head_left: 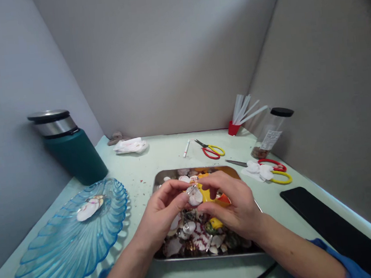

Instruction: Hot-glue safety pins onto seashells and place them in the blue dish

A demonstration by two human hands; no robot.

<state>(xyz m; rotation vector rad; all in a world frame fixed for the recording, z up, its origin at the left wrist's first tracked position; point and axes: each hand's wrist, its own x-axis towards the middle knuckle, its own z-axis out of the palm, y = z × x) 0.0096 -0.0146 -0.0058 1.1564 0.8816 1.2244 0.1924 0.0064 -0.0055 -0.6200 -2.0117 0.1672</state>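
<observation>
Above a metal tray [213,256] full of shells [201,238], my two hands meet in front of me. A small whitish ribbed shell [195,196] is held between them, with a small shiny piece at its top that I cannot make out. My left hand [165,206] pinches the shell's left side between thumb and fingers. From the right, the thumb and fingertips of my right hand [232,198] close on its edge. Yellow and orange pieces [206,193] show behind the fingers. Part of the tray is hidden under both hands.
A blue scalloped glass dish [71,250] holding shells lies left, below a green bottle [75,154]. Scissors [211,150], a white pen [186,148], a second pair of scissors [281,176], a jar [270,135] and a red cup [233,128] of white sticks stand behind and right.
</observation>
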